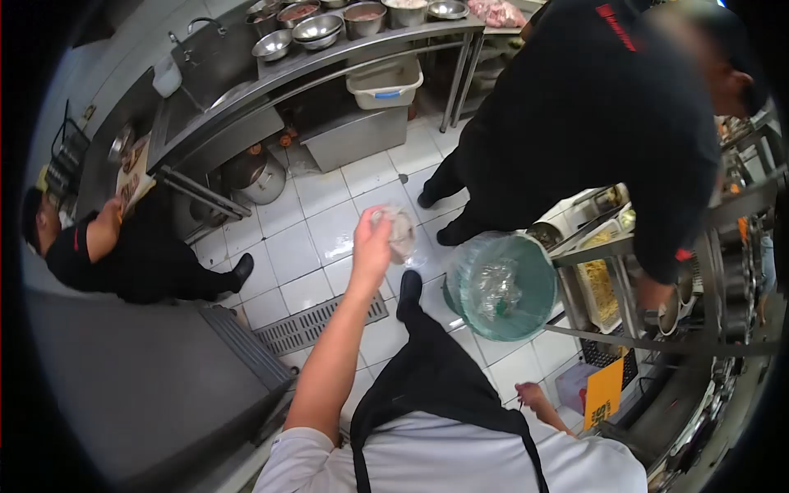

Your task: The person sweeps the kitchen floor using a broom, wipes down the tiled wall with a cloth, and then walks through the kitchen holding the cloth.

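Observation:
My left hand (374,240) is raised out in front of me over the tiled floor, its fingers closed round a clear plastic bag (401,236). Something pale shows through the plastic, but I cannot make out what. Low at my right side is my right hand (532,396), small in view, with its fingers slightly bent and apart and no object clearly in them. Between the two hands, a little ahead, stands a green bin (538,287) with a clear liner and crumpled plastic inside.
A co-worker in black (567,123) bends over the food line at right, beside a tray of shredded food (600,292). Another person (140,246) works at the left counter. Metal bowls (316,30) line the back steel table (345,53). A floor drain (316,324) lies ahead.

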Motion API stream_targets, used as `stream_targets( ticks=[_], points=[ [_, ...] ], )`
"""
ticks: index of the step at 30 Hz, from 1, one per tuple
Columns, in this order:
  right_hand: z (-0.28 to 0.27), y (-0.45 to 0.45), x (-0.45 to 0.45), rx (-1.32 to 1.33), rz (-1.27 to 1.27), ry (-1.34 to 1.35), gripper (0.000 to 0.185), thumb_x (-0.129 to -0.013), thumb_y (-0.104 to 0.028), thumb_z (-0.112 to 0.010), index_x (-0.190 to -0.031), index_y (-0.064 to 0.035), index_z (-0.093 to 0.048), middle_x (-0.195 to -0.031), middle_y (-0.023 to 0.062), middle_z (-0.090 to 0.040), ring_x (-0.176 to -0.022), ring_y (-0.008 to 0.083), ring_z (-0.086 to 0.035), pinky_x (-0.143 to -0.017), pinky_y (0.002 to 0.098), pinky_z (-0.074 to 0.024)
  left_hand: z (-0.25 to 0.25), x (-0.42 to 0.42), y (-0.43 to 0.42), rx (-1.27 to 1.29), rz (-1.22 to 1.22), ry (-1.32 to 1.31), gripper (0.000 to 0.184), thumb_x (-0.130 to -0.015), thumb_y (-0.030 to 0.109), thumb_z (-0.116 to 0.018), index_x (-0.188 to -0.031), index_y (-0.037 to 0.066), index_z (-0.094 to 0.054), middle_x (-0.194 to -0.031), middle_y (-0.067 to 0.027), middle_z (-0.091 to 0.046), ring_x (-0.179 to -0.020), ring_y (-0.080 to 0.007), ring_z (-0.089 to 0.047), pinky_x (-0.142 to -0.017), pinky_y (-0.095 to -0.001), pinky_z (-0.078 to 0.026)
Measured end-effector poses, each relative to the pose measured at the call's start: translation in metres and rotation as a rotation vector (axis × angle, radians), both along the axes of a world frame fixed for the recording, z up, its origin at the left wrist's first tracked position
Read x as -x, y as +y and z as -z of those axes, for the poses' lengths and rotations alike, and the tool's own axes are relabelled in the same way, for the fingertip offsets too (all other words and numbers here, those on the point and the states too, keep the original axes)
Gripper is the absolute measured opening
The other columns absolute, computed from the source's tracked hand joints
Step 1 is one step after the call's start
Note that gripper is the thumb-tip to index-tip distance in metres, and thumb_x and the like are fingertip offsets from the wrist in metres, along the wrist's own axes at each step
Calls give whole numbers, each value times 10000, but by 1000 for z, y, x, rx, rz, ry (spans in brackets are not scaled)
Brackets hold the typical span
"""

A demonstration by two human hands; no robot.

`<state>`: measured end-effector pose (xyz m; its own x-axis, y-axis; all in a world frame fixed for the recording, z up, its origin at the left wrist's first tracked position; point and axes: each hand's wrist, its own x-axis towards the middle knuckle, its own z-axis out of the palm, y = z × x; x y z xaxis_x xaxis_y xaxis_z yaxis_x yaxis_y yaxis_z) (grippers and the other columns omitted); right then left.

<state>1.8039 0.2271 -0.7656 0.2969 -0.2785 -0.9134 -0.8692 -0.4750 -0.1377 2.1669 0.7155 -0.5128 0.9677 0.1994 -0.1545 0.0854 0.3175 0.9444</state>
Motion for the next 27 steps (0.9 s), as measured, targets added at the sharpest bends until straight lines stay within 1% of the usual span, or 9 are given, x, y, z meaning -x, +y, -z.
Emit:
stream_targets(
  ticks=[3, 5, 6, 9, 12, 17, 19, 21, 27],
  points=[
    [-9, 72, -108, -154, 84, -48, 421, -902, -423, -605, -973, -13, -670, -847, 106, -687, -721, 217, -652, -573, 353, -492, 15, -64, 9, 101, 59, 41, 266, -1005, 195, -493, -1192, 6, -496, -997, -89, -647, -880, -152, -632, -783, -297, -510],
    [36, 116, -212, -226, -443, -25, 408, -919, -395, -565, -1024, -13, -662, -985, 166, -684, -855, 251, -663, -725, 392, -520, 35, -105, 28, 61, 1, 90, 248, -1009, 190, -477, -1182, 13, -498, -998, -94, -643, -862, -157, -631, -778, -297, -511],
    [73, 142, -259, -231, -1059, -308, 481, -934, -452, -493, -1059, -17, -655, -1044, 206, -673, -968, 346, -646, -832, 458, -498, 41, -119, 39, 68, -31, 140, 245, -1011, 188, -470, -1183, 14, -498, -1002, -93, -640, -862, -156, -630, -779, -297, -511],
    [-18, 267, -455, -160, -786, -494, 518, -955, -458, -461, -1184, -16, -603, -1165, 228, -627, -1111, 384, -590, -965, 462, -445, 37, -168, 62, 150, -42, 184, 236, -1010, 162, -449, -1189, 17, -498, -1030, -89, -631, -907, -156, -618, -801, -296, -506],
    [-104, 349, -587, -877, 269, -467, 562, -969, -518, -480, -1342, -98, -507, -1266, 109, -576, -1153, 204, -549, -956, 380, -457, 47, -222, 91, 134, 7, 186, 269, -1002, 137, -460, -1248, 30, -474, -1098, -101, -614, -1000, -188, -609, -889, -333, -490],
    [-150, 423, -711, -1398, 449, -489, 644, -958, -582, -446, -1398, -112, -443, -1318, 74, -534, -1236, 205, -487, -1003, 416, -419, 75, -335, 83, -153, 143, 182, 308, -968, 170, -513, -1218, -9, -527, -1110, -150, -619, -991, -245, -612, -878, -354, -491],
    [-130, 431, -756, -1288, 547, -587, 627, -946, -578, -485, -1369, -116, -457, -1308, 64, -516, -1209, 186, -487, -1007, 403, -409, 119, -387, 74, -708, 168, 138, 340, -941, 195, -547, -1200, -25, -556, -1161, -198, -601, -1057, -289, -594, -926, -394, -469],
    [-114, 433, -803, -1182, 650, -681, 615, -931, -568, -529, -1338, -111, -471, -1291, 56, -514, -1188, 175, -487, -1007, 389, -401, 120, -444, 68, -630, 511, 216, 551, -945, 260, -534, -1385, -50, -415, -1449, -240, -381, -1313, -313, -430, -1066, -380, -358],
    [-95, 390, -918, -878, 915, -762, 381, -888, -319, -683, -1146, -71, -553, -1034, 62, -621, -903, 194, -610, -790, 356, -519, 48, -549, 54, -336, 854, 63, 723, -937, 296, -566, -1478, -34, -220, -1506, -254, -300, -1394, -333, -328, -1119, -360, -289]
  ],
)
